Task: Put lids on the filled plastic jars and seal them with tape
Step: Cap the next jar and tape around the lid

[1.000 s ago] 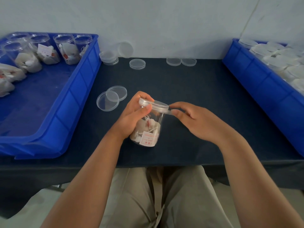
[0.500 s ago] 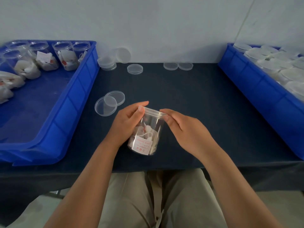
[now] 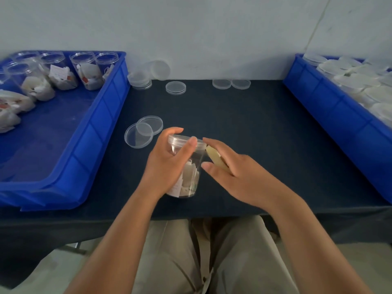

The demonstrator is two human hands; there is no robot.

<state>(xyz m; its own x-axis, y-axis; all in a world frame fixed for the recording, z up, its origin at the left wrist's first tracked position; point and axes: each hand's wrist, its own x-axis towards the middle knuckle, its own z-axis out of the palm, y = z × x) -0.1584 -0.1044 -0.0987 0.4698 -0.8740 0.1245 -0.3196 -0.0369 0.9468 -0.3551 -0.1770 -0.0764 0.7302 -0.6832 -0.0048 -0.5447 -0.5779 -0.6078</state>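
Note:
A clear plastic jar (image 3: 189,177) filled with white packets stands near the table's front edge, its clear lid (image 3: 180,139) on top. My left hand (image 3: 167,164) grips the jar's upper part, thumb on the near side and fingers behind the lid rim. My right hand (image 3: 233,175) is at the jar's right side and holds a pale yellow tape roll (image 3: 214,157) between thumb and fingers, close to the lid rim. Whether tape is on the rim cannot be told.
Left blue bin (image 3: 99,128) holds open filled jars (image 3: 87,71). Right blue bin (image 3: 331,107) holds lidded jars (image 3: 360,81). Two loose lids (image 3: 144,132) lie left of the jar; more lids (image 3: 176,87) and a stack (image 3: 141,80) sit by the back wall.
The jar moved slightly nearer and turned in my left hand. My right hand shifted from pinching at the lid rim to lying beside the jar, and the yellow roll now shows in it.

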